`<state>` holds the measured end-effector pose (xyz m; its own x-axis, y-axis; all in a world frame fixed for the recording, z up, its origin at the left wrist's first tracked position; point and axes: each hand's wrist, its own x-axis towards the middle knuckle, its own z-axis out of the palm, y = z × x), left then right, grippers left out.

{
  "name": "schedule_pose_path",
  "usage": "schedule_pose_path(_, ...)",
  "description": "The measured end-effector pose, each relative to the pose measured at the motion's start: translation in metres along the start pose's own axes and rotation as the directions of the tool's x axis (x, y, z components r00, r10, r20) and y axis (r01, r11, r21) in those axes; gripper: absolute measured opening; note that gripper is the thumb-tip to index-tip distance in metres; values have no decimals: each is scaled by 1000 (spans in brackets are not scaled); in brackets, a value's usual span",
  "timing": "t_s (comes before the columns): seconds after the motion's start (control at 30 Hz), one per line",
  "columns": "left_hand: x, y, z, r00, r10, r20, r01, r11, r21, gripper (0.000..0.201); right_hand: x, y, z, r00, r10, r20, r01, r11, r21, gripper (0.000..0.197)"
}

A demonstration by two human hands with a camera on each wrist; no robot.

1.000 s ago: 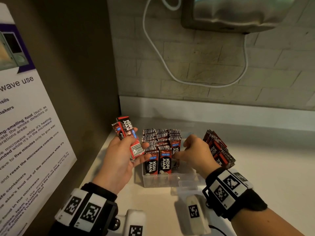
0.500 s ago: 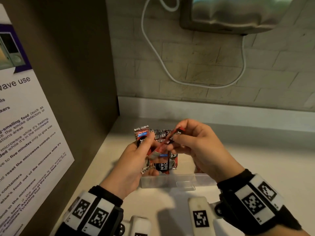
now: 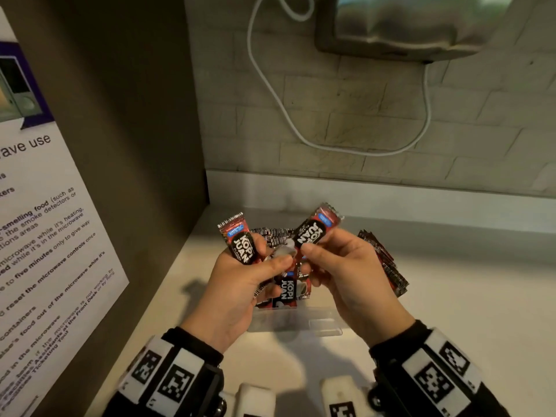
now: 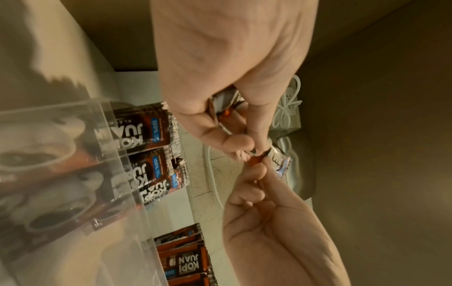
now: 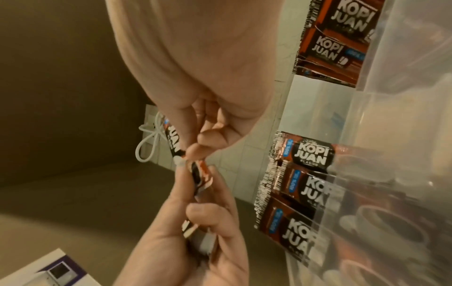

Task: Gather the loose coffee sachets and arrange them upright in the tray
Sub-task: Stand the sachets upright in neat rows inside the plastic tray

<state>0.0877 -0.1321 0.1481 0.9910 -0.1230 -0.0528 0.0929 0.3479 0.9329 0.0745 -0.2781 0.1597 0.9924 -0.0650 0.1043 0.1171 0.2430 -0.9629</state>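
Nearest, the clear plastic tray (image 3: 296, 325) sits on the pale countertop (image 3: 451, 320), glossy red-and-black crimped sachets upright inside, mostly hidden behind both hands. Left hand (image 3: 237, 288) grips a few sachets (image 3: 240, 243); right hand (image 3: 352, 275) pinches one sachet (image 3: 314, 230). Beyond, by the tray's right side, a loose fanned pile (image 3: 386, 263).

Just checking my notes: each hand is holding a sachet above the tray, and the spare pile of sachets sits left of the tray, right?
Not quite: the spare pile sits right of the tray, as the head view shows. The left hand and right hand do hold sachets above it.
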Motion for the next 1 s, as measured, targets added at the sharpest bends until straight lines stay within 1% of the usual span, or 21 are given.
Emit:
schedule_pose_path(0.07, 1, 1, -6, 1000, -1, -29, 1, 1000, -11, 31, 6, -8, -3, 996, -44, -75, 47, 998, 37, 11)
schedule_pose_path(0.1, 3, 2, -10, 998, -1, -60, -1, 1000, -24, 30, 10, -11, -8, 989, -63, -131, 66, 998, 16, 13)
schedule_pose_path(0.13, 3, 3, -13, 995, 0, -95, -4, 999, -39, 30, 14, -15, -13, 980, -74, -185, 66, 997, -48, 14)
schedule_pose_path(0.2, 6, 5, -19, 988, 3, -157, -13, 998, -61, 26, 23, -15, -26, 961, -81, -266, 5, 961, -276, 13)
schedule_pose_path(0.27, 6, 7, -21, 980, -22, -199, 6, 997, -81, 14, 27, -6, -34, 952, -93, -293, -78, 849, -522, 16)
schedule_pose_path(0.3, 6, 8, -20, 976, -42, -216, 21, 995, -95, 12, 28, -1, -35, 955, -72, -286, -119, 794, -596, 18)
schedule_pose_path(0.33, 7, 9, -20, 972, -60, -227, 34, 993, -117, 15, 29, 4, -35, 962, -20, -271, -162, 760, -629, 18)
schedule_pose_path(0.4, 8, 9, -19, 967, -85, -242, 47, 986, -158, 16, 31, 15, -33, 966, 88, -242, -228, 730, -644, 13)
schedule_pose_path(0.47, 9, 7, -19, 962, -99, -254, 57, 985, -165, 13, 37, 25, -34, 963, 115, -243, -255, 679, -689, 9)
schedule_pose_path(0.53, 9, 5, -20, 960, -111, -257, 72, 985, -159, 21, 42, 32, -35, 960, 136, -247, -275, 635, -722, 12)
schedule_pose_path(0.57, 10, 4, -21, 959, -117, -257, 78, 985, -157, 24, 44, 35, -36, 956, 156, -248, -290, 620, -730, 13)
schedule_pose_path(0.67, 10, 5, -23, 962, -121, -245, 82, 983, -166, 22, 46, 39, -35, 952, 193, -237, -306, 593, -745, 16)
schedule_pose_path(0.8, 10, 6, -25, 962, -124, -245, 86, 983, -162, 20, 49, 43, -36, 953, 190, -235, -302, 598, -742, 27)
schedule_pose_path(0.9, 10, 5, -25, 960, -125, -250, 89, 985, -148, 19, 51, 45, -36, 951, 203, -232, -308, 612, -728, 26)
schedule_pose_path(1.0, 9, 5, -24, 961, -123, -246, 90, 986, -141, 13, 51, 45, -35, 946, 226, -234, -325, 620, -715, 23)
